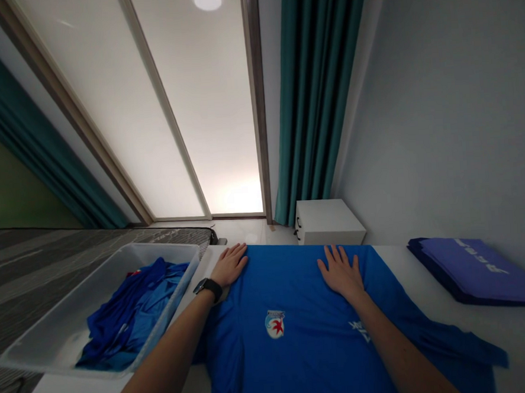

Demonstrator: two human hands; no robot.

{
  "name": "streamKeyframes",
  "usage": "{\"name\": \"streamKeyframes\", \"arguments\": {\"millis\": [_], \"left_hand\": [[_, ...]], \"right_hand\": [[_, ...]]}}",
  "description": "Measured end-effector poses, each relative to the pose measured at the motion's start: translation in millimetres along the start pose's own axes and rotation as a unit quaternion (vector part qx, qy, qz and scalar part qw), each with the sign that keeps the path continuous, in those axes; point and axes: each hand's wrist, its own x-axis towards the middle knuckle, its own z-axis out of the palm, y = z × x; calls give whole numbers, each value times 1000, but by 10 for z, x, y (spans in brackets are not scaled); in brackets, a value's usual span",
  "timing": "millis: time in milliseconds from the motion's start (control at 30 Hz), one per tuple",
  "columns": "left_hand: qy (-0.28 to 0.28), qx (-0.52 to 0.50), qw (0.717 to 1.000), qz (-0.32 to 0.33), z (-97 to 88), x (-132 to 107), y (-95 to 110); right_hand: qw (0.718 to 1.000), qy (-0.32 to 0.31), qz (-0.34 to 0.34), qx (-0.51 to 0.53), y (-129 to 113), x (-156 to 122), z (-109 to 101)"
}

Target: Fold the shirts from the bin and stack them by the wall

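A blue short-sleeved shirt [308,360] lies spread on a white table [388,257], with a red and white crest on its chest and white print partly covered by my right forearm. My left hand [229,264] rests flat at the shirt's far left edge, fingers stretched out, a black watch on the wrist. On the far right part of the fabric, my right hand [343,272] lies palm down with its fingers spread. Neither hand grips the cloth. The near end of the shirt runs out of view.
Left of the shirt stands a translucent plastic bin [52,328] with crumpled blue clothes [134,317] inside. A stack of folded purple and navy garments [480,269] lies on the right. Beyond are a white cabinet [330,216], teal curtains [322,86] and frosted sliding doors [203,105].
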Motion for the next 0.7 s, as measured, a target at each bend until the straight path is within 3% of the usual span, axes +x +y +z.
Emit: {"name": "streamKeyframes", "arguments": {"millis": [100, 200, 300, 433, 600, 700], "left_hand": [[17, 25, 998, -52, -9, 60, 73], [44, 37, 995, -78, -23, 158, 285], [77, 41, 995, -41, 9, 227, 595], [74, 36, 996, -16, 132, 220, 862], [50, 43, 989, -129, 218, 177, 780], [25, 33, 990, -137, 204, 171, 702]], "right_hand": [[1000, 11, -4, 1, 12, 28, 53], [1000, 12, 0, -1, 14, 40, 78], [1000, 6, 5, -1, 9, 35, 67], [1000, 0, 1, 5, 8, 25, 41], [1000, 2, -1, 10, 17, 39, 55], [1000, -1, 0, 11, 19, 48, 65]]}}
